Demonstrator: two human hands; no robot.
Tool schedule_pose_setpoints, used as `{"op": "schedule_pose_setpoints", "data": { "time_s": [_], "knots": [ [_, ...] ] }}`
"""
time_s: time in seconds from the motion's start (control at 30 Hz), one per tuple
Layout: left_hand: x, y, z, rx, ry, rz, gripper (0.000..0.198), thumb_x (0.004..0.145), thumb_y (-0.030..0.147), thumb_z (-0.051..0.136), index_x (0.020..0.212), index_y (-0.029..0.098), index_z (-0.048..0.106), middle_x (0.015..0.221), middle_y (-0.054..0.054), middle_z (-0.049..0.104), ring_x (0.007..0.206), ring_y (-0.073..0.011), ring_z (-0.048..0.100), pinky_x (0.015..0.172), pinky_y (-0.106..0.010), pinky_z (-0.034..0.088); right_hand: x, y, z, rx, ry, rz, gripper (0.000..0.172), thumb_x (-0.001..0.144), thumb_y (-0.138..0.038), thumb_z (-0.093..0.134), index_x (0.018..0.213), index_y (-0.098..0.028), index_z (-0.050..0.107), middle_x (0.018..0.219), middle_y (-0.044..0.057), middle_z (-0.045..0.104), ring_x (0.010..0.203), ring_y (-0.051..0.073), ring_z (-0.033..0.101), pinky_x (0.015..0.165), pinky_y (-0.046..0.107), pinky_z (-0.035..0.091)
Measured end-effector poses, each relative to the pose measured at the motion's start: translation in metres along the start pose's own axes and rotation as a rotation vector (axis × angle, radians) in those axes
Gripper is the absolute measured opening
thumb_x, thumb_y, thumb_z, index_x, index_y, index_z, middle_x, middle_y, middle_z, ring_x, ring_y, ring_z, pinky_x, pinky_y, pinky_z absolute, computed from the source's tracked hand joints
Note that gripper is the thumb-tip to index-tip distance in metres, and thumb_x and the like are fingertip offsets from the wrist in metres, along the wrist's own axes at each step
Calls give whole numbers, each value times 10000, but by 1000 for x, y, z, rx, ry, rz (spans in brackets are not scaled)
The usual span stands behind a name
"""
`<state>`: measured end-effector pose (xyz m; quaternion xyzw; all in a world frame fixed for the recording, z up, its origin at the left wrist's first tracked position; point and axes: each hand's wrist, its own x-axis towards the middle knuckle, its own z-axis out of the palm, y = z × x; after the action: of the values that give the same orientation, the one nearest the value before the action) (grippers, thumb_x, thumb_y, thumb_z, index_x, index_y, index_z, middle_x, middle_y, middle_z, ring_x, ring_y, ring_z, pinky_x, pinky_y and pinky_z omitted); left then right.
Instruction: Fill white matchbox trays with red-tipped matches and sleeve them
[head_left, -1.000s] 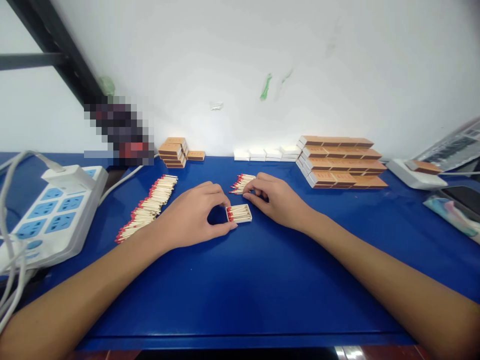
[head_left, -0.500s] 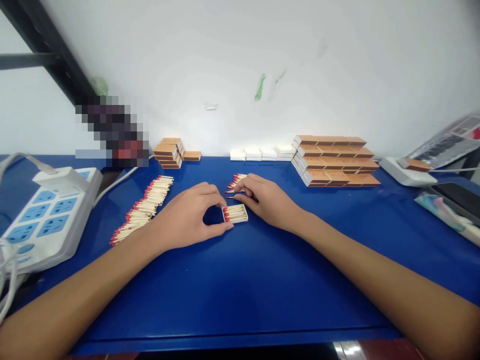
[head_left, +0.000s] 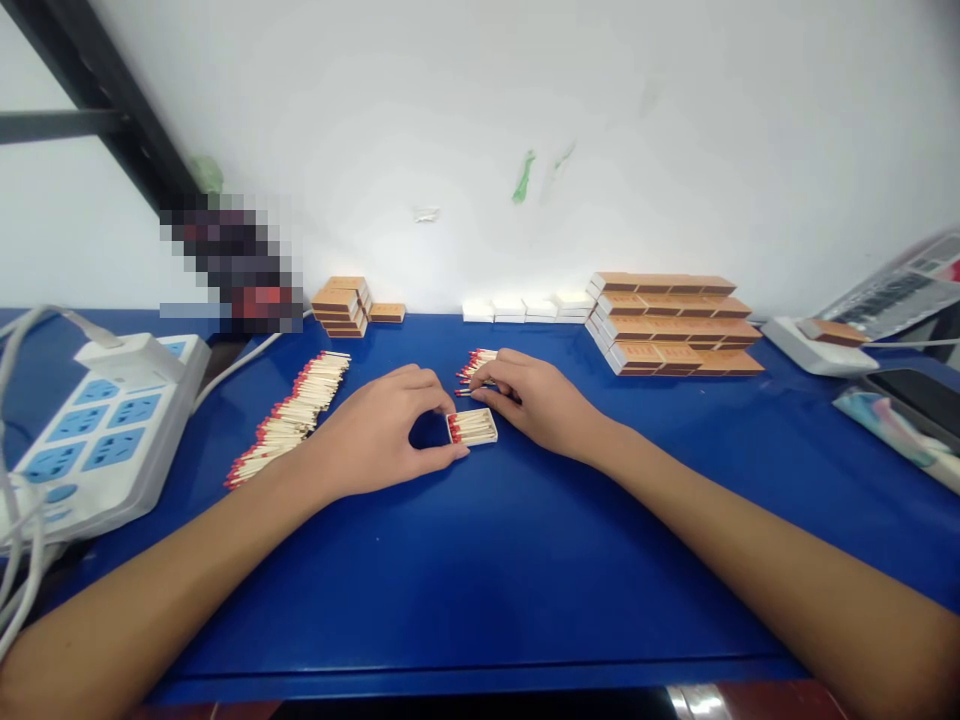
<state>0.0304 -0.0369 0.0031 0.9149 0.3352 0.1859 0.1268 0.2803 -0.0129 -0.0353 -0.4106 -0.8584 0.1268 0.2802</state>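
A small open matchbox tray full of red-tipped matches lies on the blue table. My left hand pinches the tray's left end between thumb and forefinger. My right hand rests just behind the tray, its fingertips closed on matches at the near edge of a small pile of matches. A long row of loose matches lies to the left of my left hand.
Stacked brown matchboxes stand at the back right, a smaller stack at the back left, and white inner trays along the wall. A white power strip with cables sits far left. A phone lies far right.
Both hands stay at the tray. My right fingers have shifted slightly at the small pile of matches. The view has wobbled a little.
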Motion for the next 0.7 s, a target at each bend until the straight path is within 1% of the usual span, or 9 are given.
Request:
{"op": "schedule_pose_setpoints", "data": {
  "time_s": [0.07, 0.1, 0.27, 0.37, 0.47, 0.53, 0.6, 0.7],
  "knots": [
    [0, 0, 0, 2, 0, -3, 254, 925, 455, 745, 992, 211, 725, 1001, -44, 701, 1001, -236, 641, 879, -386, 515, 1, 1, 0, -7, -7, 11, 35, 1007, -196, 665, 978, -202, 683, 886, 10, 591, 742, 144, 518, 700, 273, 383],
    [0, 0, 0, 7, 2, -5, 254, 926, 455, 745, 993, 211, 726, 1005, -44, 702, 1008, -237, 641, 882, -387, 514, 1, 2, -1, -14, -12, 18, 54, 1006, -207, 673, 953, -198, 670, 876, 9, 586, 744, 146, 516, 699, 274, 380],
    [0, -2, 0, 35, 23, -32, 259, 917, 465, 752, 988, 217, 728, 1021, -37, 706, 1006, -238, 644, 872, -391, 518, -1, 3, -7, -69, -30, 41, 105, 1026, -239, 650, 934, -193, 633, 878, 7, 568, 740, 150, 503, 703, 282, 374],
    [-1, -2, 1, 50, 46, -45, 259, 905, 460, 766, 975, 214, 726, 1031, -38, 707, 999, -239, 643, 879, -399, 523, -2, -2, -15, -63, 19, 21, 101, 1035, -231, 631, 941, -194, 622, 891, 10, 570, 740, 149, 493, 703, 284, 371],
    [-1, -3, 1, 55, 59, -43, 264, 904, 464, 768, 974, 213, 725, 1032, -40, 708, 991, -240, 645, 878, -404, 526, -5, -13, -21, -19, 70, 0, 98, 1034, -233, 637, 946, -195, 620, 896, 11, 574, 734, 144, 490, 696, 284, 373],
    [-1, -4, 2, 65, 68, -33, 278, 906, 470, 767, 990, 209, 723, 1027, -42, 710, 984, -242, 646, 879, -405, 527, -6, -21, -20, 6, 48, -25, 85, 1031, -222, 641, 952, -197, 625, 902, 13, 579, 746, 145, 497, 699, 282, 380],
    [-1, -5, 3, 74, 73, -17, 283, 911, 469, 763, 997, 203, 716, 1025, -46, 711, 985, -243, 648, 879, -403, 527, -8, -27, -17, 15, -5, -43, 76, 1032, -207, 633, 956, -197, 632, 910, 16, 585, 768, 147, 511, 708, 282, 389],
    [-1, -5, 3, 63, 71, -6, 272, 918, 463, 756, 991, 206, 708, 1032, -48, 712, 1000, -242, 652, 883, -392, 525, -9, -31, -12, 32, -72, -43, 100, 1035, -221, 626, 941, -195, 652, 899, 18, 582, 779, 149, 523, 713, 283, 402]
  ]
}}
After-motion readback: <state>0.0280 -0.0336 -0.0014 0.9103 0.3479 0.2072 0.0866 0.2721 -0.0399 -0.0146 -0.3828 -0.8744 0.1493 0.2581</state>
